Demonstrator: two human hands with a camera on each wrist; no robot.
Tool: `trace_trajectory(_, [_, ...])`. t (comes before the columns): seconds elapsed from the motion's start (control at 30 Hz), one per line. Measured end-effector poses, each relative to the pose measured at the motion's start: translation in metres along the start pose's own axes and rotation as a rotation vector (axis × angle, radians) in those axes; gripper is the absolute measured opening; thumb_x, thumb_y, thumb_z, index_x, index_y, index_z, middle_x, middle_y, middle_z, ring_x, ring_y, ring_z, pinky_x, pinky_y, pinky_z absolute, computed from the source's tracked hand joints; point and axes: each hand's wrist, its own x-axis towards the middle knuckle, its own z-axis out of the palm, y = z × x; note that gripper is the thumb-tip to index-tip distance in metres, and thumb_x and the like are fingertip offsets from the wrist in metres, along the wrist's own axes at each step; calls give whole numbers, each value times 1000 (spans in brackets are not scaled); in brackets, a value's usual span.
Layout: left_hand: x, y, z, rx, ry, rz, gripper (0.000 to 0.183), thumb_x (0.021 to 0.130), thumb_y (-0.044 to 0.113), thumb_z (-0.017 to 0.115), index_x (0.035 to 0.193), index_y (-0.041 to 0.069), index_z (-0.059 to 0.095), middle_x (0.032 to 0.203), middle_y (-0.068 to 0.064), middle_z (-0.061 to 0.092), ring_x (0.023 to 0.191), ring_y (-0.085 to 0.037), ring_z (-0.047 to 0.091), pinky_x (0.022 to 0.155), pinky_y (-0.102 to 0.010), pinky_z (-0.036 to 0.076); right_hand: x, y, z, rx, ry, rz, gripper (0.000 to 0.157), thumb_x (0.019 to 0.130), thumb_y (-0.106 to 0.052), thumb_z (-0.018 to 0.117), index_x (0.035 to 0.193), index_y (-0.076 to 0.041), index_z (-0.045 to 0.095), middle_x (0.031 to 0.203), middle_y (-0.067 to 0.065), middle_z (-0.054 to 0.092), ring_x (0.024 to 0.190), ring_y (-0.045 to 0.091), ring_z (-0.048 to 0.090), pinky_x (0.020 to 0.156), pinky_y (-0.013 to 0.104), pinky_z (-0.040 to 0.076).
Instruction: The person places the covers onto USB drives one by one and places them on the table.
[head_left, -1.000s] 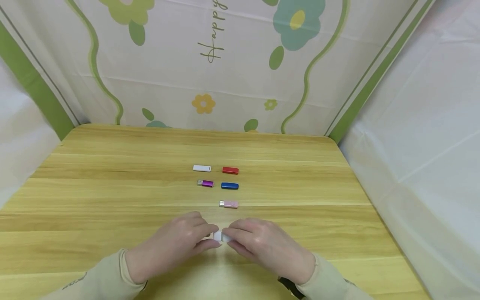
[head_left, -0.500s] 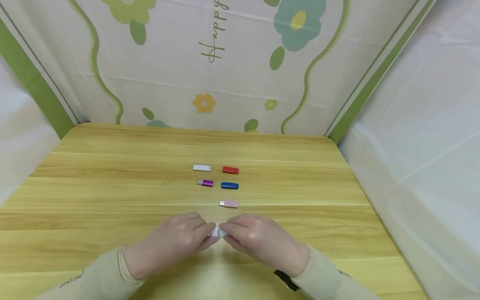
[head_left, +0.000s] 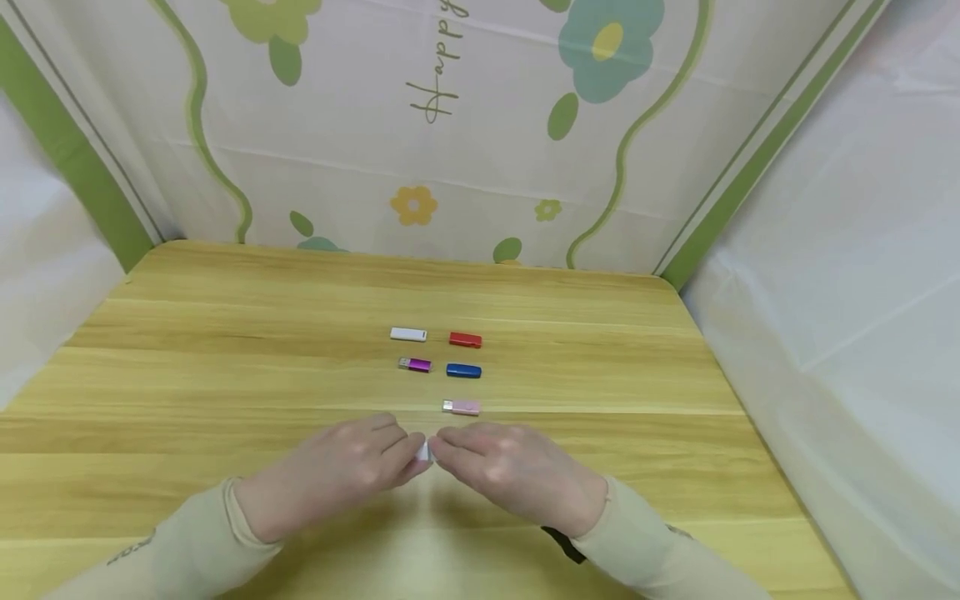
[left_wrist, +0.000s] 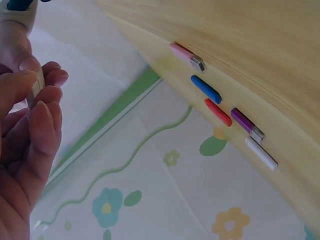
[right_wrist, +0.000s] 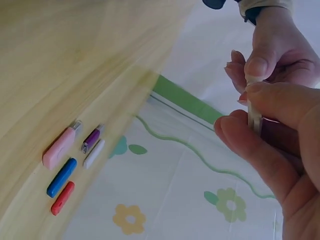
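Note:
Near the front of the table, my left hand (head_left: 341, 467) and right hand (head_left: 517, 471) meet around a small white USB stick (head_left: 423, 452). Each pinches one end between thumb and fingers, and the fingertips of both hands almost touch. Most of the stick is covered in the head view. From the left wrist, a narrow strip of the white stick (left_wrist: 37, 90) shows between the fingers. The right wrist view shows the stick (right_wrist: 254, 112) as a slim bar, its upper end under the thumbs.
Beyond the hands lie a pink USB stick (head_left: 461, 407), a blue one (head_left: 463, 371), a purple one (head_left: 415, 365), a red one (head_left: 465, 340) and another white one (head_left: 408, 334). They rest on a wooden table (head_left: 225, 333). A flowered cloth (head_left: 337, 142) hangs behind.
Both hands have moved slightly away from me and left with the white USB stick. Less of it shows between the fingers now. The USB sticks on the table lie as before.

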Motion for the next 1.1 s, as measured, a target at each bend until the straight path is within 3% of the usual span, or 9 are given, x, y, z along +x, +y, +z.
trace_trajectory(0.13, [-5, -6, 5, -33, -30, -43, 47, 109, 21, 31, 76, 4, 61, 63, 3, 49, 54, -7, 41, 49, -12, 38, 5, 4, 9, 70, -34, 63, 23, 83, 0, 78, 105, -3, 72, 96, 1, 72, 87, 9, 67, 86, 16, 50])
trace_trajectory(0.23, [-9, -11, 11, -60, -78, -102, 29, 100, 16, 57, 74, 5, 61, 61, 3, 48, 54, -7, 40, 48, -13, 38, 11, 9, 18, 125, -62, 136, 16, 86, -5, 77, 101, -6, 73, 90, -2, 72, 79, 6, 66, 82, 14, 51])
trace_trajectory(0.37, [-14, -20, 19, -86, -174, -195, 22, 76, 13, 84, 73, 5, 64, 59, 4, 49, 52, -6, 40, 48, -14, 39, 20, 18, 29, 192, -128, 236, 12, 87, -9, 77, 98, -10, 75, 84, -5, 72, 69, 4, 63, 68, 11, 49])
trace_trajectory(0.57, [-22, -43, 31, -183, -342, -354, 14, 80, 14, 83, 77, 8, 71, 62, 5, 59, 55, -5, 50, 53, -20, 47, 36, 35, 50, 303, -284, 360, 6, 89, -8, 74, 95, -10, 75, 87, -3, 71, 71, 5, 56, 68, 12, 45])
trace_trajectory(0.77, [-30, -62, 40, -245, -433, -444, 17, 82, 16, 82, 73, 12, 68, 63, 9, 57, 56, -3, 42, 52, -21, 41, 50, 49, 70, 291, -361, 408, 8, 87, -11, 77, 95, -11, 77, 87, -3, 68, 73, 5, 55, 67, 14, 46])
trace_trajectory(0.9, [-35, -72, 44, -277, -476, -481, 16, 84, 14, 80, 72, 12, 69, 64, 10, 57, 57, -4, 40, 53, -21, 39, 56, 57, 82, 299, -396, 418, 10, 87, -14, 78, 97, -10, 78, 90, -3, 68, 76, 4, 57, 70, 13, 47])
trace_trajectory(1.1, [-42, -88, 52, -277, -519, -484, 17, 83, 16, 81, 71, 14, 68, 63, 10, 56, 56, -5, 38, 53, -23, 38, 65, 66, 95, 311, -435, 406, 9, 87, -17, 78, 93, -10, 77, 86, -3, 66, 74, 4, 56, 69, 13, 46])
